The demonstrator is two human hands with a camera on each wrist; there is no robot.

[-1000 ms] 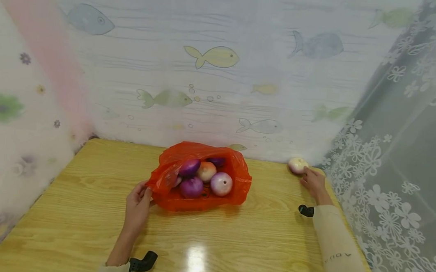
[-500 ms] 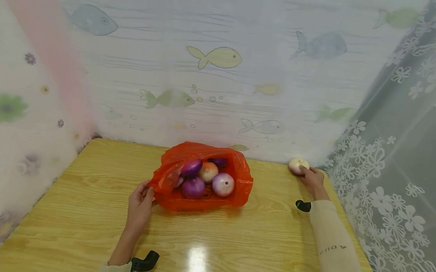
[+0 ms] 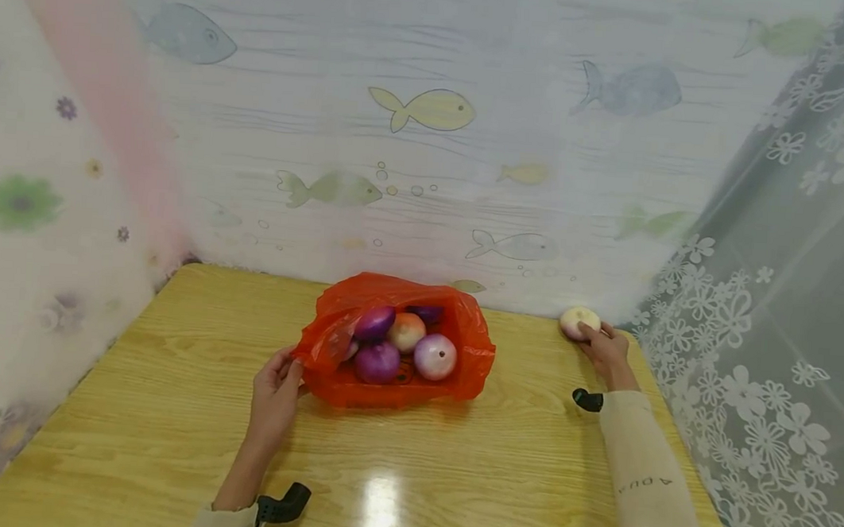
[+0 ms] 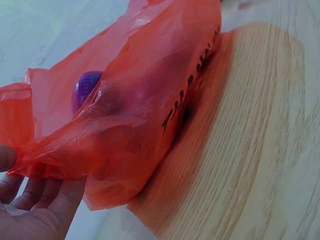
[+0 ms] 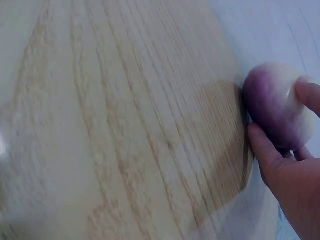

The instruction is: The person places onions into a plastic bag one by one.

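Note:
A red plastic bag [image 3: 476, 330] lies open on the wooden table, its mouth facing me. Inside it are several onions, among them a purple onion [image 3: 377, 362], a pale purple one [image 3: 435, 356] and an orange-brown one [image 3: 407, 333]. My left hand [image 3: 276, 391] pinches the bag's left edge between thumb and fingers; the left wrist view shows the thin film [image 4: 55, 155] bunched there. At the table's far right corner, my right hand [image 3: 607, 354] grips a white-and-purple onion [image 3: 578, 323], thumb on top and fingers around its side [image 5: 272, 107].
The wooden table [image 3: 512, 459] reaches back to a wall covering [image 3: 424, 216] printed with fish. A lace-patterned curtain [image 3: 760, 377] runs along the right edge. Black wrist mounts [image 3: 284, 503] stick out from both sleeves.
My right hand's thumb and fingers have moved further over the onion at the back right. The left hand keeps its pinch on the bag. The whole view shifts slightly.

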